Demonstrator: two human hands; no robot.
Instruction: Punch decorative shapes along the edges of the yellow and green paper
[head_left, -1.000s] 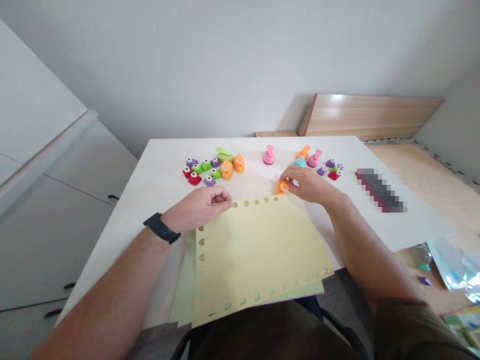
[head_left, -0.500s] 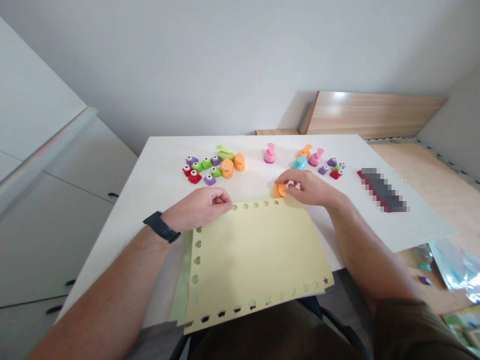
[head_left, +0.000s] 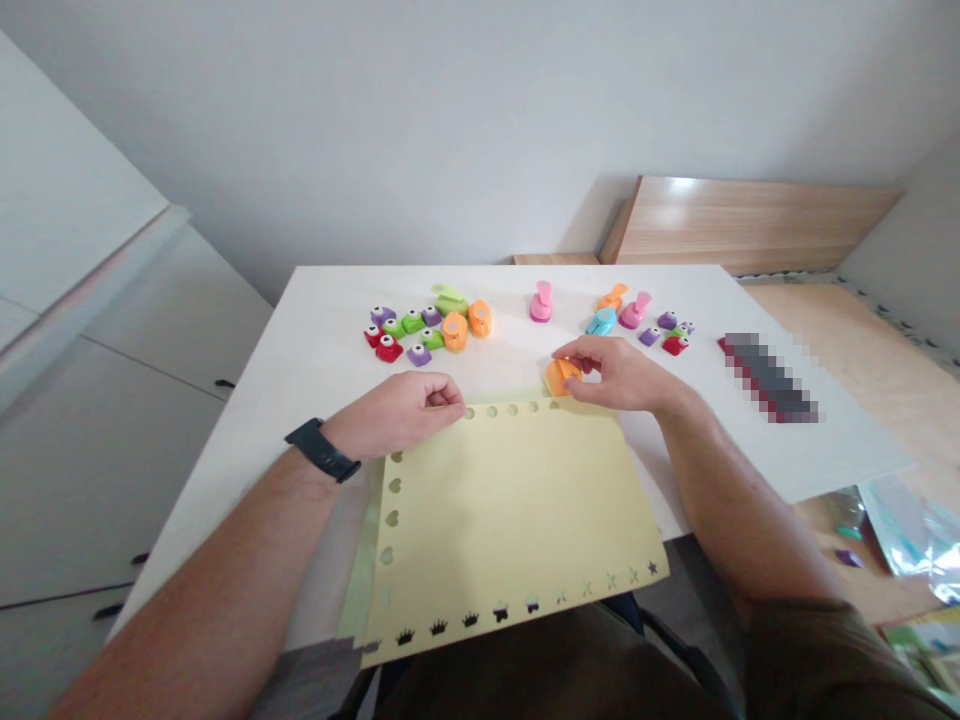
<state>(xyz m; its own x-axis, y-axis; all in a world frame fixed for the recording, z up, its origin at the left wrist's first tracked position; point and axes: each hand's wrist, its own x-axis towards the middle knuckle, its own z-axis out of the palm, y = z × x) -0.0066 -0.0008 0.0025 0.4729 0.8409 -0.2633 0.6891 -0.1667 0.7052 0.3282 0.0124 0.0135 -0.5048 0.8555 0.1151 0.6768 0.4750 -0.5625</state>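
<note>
A yellow sheet of paper (head_left: 510, 500) lies at the table's front, its near edge jutting past the tabletop. Shapes are cut along its borders: hearts at the left, crowns and stars along the near edge, round holes along the far edge. My left hand (head_left: 405, 410), with a dark watch on the wrist, pinches the sheet's far left corner. At the far edge, right of the last hole, my right hand (head_left: 611, 372) grips an orange craft punch (head_left: 559, 378) between thumb and fingers. A greenish sheet (head_left: 358, 590) shows beneath the yellow one on the left.
Several small punches (head_left: 412, 320) and two orange punches (head_left: 454, 332) stand at the back left. A pink punch (head_left: 541, 303), a blue punch (head_left: 601, 321) and several others stand at the back right. A blurred dark object (head_left: 772, 380) lies on the white table (head_left: 300, 330).
My right hand has shifted its hold on the orange punch, which has turned slightly and moved off the last hole. My left hand stays at the corner.
</note>
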